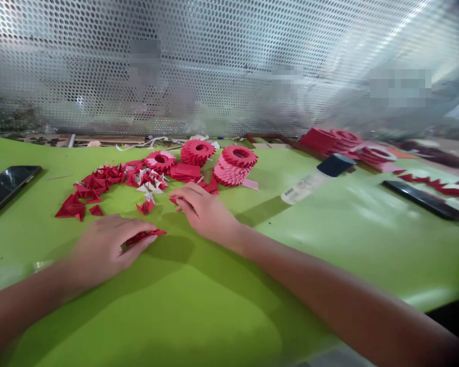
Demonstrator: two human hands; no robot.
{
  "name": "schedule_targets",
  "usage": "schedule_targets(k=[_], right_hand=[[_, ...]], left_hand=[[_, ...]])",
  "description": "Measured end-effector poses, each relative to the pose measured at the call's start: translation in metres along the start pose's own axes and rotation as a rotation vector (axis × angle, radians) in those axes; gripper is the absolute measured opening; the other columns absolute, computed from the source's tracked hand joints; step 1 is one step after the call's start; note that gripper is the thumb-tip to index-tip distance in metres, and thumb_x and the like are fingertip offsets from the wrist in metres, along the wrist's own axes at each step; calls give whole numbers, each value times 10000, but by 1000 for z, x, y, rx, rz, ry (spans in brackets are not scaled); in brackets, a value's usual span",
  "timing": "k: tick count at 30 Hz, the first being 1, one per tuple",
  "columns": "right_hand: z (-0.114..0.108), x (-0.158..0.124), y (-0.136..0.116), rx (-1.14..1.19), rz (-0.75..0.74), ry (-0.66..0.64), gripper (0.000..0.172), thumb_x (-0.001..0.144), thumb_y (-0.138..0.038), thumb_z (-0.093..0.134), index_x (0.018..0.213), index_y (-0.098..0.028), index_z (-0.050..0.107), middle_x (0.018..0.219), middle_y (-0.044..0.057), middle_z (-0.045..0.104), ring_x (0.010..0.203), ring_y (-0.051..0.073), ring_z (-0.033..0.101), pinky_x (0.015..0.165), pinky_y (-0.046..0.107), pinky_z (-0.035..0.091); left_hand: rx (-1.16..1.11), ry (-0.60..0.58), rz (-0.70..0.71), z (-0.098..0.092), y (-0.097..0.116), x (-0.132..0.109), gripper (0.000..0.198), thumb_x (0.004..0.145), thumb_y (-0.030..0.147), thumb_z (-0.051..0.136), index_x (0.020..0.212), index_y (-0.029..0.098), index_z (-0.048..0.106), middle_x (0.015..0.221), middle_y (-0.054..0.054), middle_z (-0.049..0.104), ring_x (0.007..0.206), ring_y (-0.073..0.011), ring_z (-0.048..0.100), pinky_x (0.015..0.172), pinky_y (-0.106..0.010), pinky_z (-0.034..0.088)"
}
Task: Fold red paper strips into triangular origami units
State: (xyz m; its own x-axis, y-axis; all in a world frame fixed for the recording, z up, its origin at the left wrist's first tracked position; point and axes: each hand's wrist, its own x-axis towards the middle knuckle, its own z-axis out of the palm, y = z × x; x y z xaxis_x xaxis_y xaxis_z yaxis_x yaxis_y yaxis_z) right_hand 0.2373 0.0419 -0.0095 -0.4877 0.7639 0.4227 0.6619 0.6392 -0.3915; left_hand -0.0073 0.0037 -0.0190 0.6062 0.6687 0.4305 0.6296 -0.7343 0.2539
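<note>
And here's the left grip (107, 250), fingers curled in tight, pinching a folded red paper strip (144, 236) down against the lime-green tabletop (329, 244)! The right grip (204, 211) is bent nearly closed over a small red paper piece (173, 201), its forearm reaching in low from 4 o'clock. Out at 11 o'clock, a scatter of folded red paper triangles (95, 183); at 12 o'clock, stacked rings of pleated red paper (239, 165); and at 10 o'clock, a black smartphone (7, 188) lying flat!
</note>
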Motion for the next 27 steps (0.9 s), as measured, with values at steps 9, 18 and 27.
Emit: schedule_targets(k=[9, 18, 27], right_hand=[[3, -3, -3, 16, -66, -152, 313, 995, -152, 486, 1283, -187, 602, 1152, 95, 631, 972, 184, 649, 886, 361, 552], [1, -7, -1, 35, -181, -44, 137, 943, -161, 609, 983, -212, 729, 1198, 70, 639, 997, 180, 649, 857, 321, 534], [3, -12, -11, 124, -42, -51, 115, 980, -252, 572, 1044, -195, 649, 858, 11, 734, 729, 146, 669, 669, 251, 493]], left_hand=[[-2, -36, -12, -3, 0, 1, 383, 1030, 439, 433, 1046, 223, 750, 896, -27, 797, 675, -185, 719, 619, -305, 536], [7, -13, -3, -5, 5, 5, 402, 1038, 443, 424, 1021, 210, 751, 905, -23, 800, 693, -183, 729, 639, -301, 516], [-70, -15, -93, -7, 7, 6, 398, 1041, 426, 380, 1041, 177, 690, 922, -63, 776, 752, -204, 717, 652, -303, 520]])
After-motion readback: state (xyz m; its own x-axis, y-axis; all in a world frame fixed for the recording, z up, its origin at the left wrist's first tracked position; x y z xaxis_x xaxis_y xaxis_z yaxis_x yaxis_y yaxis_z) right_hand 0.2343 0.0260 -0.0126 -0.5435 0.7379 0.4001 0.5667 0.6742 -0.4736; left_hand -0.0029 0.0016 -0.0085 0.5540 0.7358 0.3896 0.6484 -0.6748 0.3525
